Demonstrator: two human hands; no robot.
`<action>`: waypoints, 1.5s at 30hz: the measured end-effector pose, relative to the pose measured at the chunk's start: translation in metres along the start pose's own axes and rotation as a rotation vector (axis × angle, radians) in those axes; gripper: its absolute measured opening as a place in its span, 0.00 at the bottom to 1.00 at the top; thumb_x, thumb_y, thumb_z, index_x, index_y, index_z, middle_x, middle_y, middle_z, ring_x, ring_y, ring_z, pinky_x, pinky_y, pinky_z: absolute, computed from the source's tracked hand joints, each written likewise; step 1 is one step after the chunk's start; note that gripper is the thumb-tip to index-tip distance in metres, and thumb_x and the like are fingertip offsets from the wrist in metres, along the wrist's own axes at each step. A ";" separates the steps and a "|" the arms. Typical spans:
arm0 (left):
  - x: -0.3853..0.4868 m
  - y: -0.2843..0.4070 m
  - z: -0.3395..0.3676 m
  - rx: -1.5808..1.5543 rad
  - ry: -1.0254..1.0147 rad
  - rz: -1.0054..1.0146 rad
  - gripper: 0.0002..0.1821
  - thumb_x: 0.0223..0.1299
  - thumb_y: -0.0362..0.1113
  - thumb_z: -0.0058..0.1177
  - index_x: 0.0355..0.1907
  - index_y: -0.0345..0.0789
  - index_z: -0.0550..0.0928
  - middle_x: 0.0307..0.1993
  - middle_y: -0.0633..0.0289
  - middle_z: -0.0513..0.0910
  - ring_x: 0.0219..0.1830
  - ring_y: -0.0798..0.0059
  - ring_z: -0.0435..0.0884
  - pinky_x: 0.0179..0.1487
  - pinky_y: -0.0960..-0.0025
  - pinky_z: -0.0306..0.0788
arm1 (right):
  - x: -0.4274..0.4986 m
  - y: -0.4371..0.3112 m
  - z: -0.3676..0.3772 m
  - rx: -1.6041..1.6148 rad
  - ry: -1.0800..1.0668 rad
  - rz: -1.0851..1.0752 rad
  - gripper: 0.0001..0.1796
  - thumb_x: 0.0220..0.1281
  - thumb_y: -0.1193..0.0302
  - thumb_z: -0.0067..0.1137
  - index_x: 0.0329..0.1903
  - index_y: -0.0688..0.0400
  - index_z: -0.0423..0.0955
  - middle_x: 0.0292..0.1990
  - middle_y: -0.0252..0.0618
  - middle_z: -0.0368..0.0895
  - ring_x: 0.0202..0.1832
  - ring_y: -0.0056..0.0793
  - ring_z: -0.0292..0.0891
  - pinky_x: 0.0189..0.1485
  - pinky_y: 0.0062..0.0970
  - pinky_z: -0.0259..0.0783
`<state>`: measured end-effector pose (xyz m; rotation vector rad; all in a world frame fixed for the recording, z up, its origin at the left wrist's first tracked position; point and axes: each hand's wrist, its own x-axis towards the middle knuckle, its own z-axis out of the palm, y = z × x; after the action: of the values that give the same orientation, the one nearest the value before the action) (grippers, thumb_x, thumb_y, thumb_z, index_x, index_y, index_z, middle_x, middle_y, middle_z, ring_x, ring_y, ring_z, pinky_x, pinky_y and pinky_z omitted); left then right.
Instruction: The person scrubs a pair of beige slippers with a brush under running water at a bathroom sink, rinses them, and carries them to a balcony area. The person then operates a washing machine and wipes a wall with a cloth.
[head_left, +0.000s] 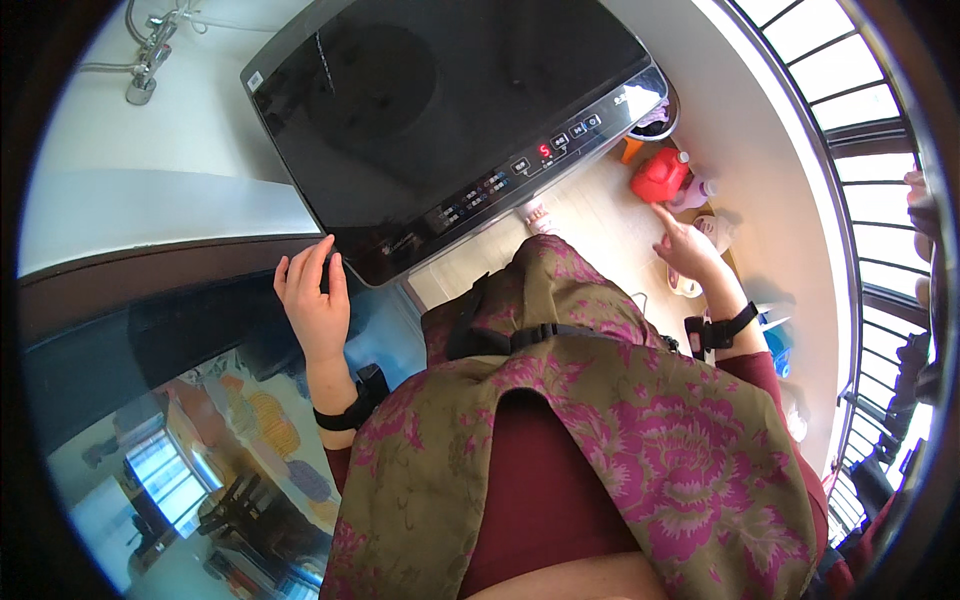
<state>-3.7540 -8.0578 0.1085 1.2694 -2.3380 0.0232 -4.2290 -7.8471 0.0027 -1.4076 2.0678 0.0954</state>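
Before me stands a top-load washing machine (450, 97) with a dark glass lid, which is down. Its control panel (517, 165) runs along the near edge and shows a lit red digit. My left hand (313, 296) is raised by the machine's near left corner, fingers spread, holding nothing; whether a fingertip touches the corner I cannot tell. My right hand (686, 247) hangs in the air to the right, index finger extended, with nothing in it. In the picture that fingertip lies just below a red plastic jug (661, 176) on the floor.
A lilac bottle (694, 193) stands beside the jug. Behind them is a bucket (660, 124) with purple cloth. Slippers (682, 281) lie by the right wall. A tap with hoses (152, 56) is on the left wall. Glass (225, 420) lies left, a barred window (870, 187) right.
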 end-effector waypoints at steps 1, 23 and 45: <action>0.000 0.000 0.001 0.000 -0.008 0.006 0.11 0.64 0.35 0.57 0.48 0.41 0.84 0.42 0.67 0.84 0.46 0.72 0.81 0.67 0.59 0.61 | -0.004 0.008 0.009 -0.052 -0.089 0.060 0.39 0.61 0.64 0.60 0.73 0.48 0.54 0.40 0.44 0.84 0.45 0.46 0.80 0.49 0.41 0.75; 0.023 0.008 0.015 -0.073 -0.092 0.114 0.12 0.64 0.33 0.56 0.49 0.38 0.83 0.44 0.62 0.83 0.48 0.67 0.81 0.66 0.58 0.62 | -0.148 0.137 0.192 0.786 -0.243 0.726 0.26 0.65 0.61 0.56 0.65 0.52 0.69 0.44 0.38 0.85 0.37 0.25 0.82 0.36 0.27 0.75; 0.008 0.048 0.025 -0.116 -0.140 0.247 0.11 0.65 0.32 0.54 0.48 0.36 0.83 0.44 0.60 0.83 0.48 0.63 0.80 0.64 0.56 0.66 | -0.202 0.130 0.213 0.869 0.013 0.626 0.25 0.64 0.63 0.57 0.62 0.57 0.72 0.38 0.40 0.84 0.34 0.25 0.80 0.40 0.27 0.76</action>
<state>-3.8057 -8.0423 0.0998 0.9493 -2.5623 -0.1233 -4.1975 -7.5437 -0.0966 -0.2338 2.0800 -0.4969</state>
